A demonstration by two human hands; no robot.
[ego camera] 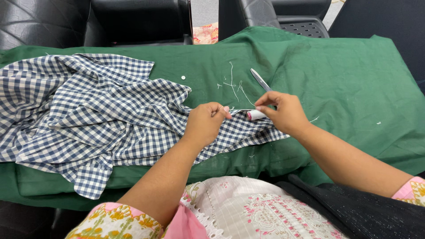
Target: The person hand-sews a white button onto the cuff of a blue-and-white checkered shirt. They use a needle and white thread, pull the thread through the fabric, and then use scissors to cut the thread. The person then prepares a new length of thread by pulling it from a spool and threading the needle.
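A blue-and-white checked shirt [88, 115] is spread over the left half of a green cloth [345, 88], one edge drawn toward the middle. That edge is pinched by the left hand [204, 124], fingers pressed together. The right hand [283, 113] is closed in a pinch just beside a white spool [255, 115]. Scissors [260, 80] and loose thread scraps [232, 84] are seen behind the hands.

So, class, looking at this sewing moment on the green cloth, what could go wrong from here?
1. The left hand and right hand pinch close together over the checked shirt; if a needle is there, too small to see, a fingertip might get pricked.
2. The small white button lies loose and could roll away.
3. The metal tool sits near the right hand, which might knock it.
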